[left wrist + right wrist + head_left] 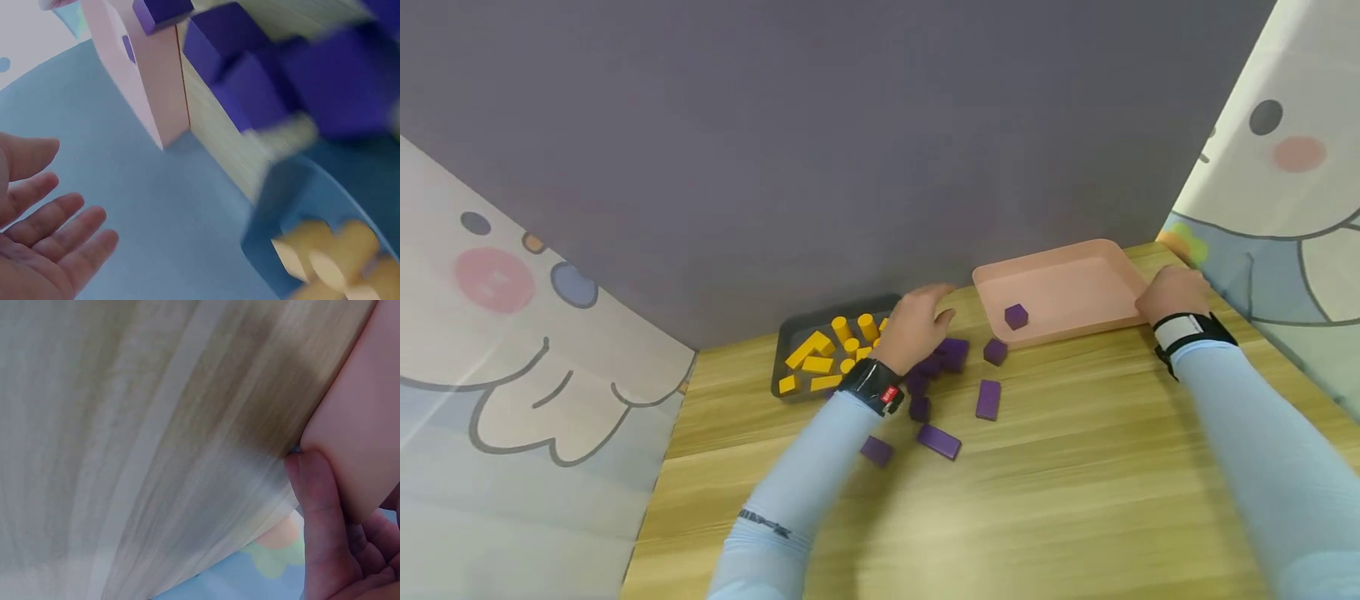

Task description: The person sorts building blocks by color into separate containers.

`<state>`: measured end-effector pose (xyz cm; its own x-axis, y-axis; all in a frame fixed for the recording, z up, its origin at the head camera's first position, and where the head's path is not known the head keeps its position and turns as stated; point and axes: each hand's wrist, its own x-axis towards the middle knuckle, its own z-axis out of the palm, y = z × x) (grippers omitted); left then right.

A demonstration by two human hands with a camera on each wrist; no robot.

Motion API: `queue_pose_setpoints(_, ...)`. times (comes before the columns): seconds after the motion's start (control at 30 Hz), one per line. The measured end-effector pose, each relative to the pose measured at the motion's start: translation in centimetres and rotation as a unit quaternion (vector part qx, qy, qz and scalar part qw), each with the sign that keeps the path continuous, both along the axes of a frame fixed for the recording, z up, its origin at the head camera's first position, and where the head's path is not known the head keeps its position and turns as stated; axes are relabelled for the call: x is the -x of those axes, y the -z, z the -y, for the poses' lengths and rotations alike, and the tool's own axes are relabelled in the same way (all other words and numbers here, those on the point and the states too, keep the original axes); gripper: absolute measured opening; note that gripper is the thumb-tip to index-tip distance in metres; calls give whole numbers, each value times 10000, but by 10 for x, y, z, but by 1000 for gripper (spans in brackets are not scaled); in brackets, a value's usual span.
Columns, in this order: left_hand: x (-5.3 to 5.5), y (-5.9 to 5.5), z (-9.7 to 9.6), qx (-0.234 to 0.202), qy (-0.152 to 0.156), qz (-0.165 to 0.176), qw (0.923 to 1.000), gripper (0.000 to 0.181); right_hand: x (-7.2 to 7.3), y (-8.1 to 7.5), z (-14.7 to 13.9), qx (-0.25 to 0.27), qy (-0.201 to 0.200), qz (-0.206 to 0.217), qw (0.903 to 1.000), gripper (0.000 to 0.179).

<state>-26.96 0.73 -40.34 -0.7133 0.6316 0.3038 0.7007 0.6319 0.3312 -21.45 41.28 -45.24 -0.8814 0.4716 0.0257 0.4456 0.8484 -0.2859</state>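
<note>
- right grip (1175,294): thumb and fingers pinch the corner of a pale pink rectangular plastic tray (1075,287)
- left grip (916,329): thumb spread from the fingers
- near the left grip: purple cuboid blocks (955,355) on the wood-grained bench (1075,467)
- just left of that grip: dark grey rectangular tray (781,367), yellow blocks (817,365) inside

Left fingers (72,234) loose, right fingers (321,506) curled

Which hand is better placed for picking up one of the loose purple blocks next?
Likely the left hand: it looks empty and open, close to the loose purple blocks. The right hand grips the pale pink, shallow rectangular tray at its right end, farther from those blocks.
</note>
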Motion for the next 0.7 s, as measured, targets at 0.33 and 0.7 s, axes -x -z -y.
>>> queue_pose_setpoints(0.33,-4,18,41,559,177,189,9981,49,-11,-3,-16,45,193,-24,9998,36)
queue_pose_setpoints(0.7,-4,32,30,1673,518,514,9832,62,-5,-4,4,-60,-31,-40,10000,38)
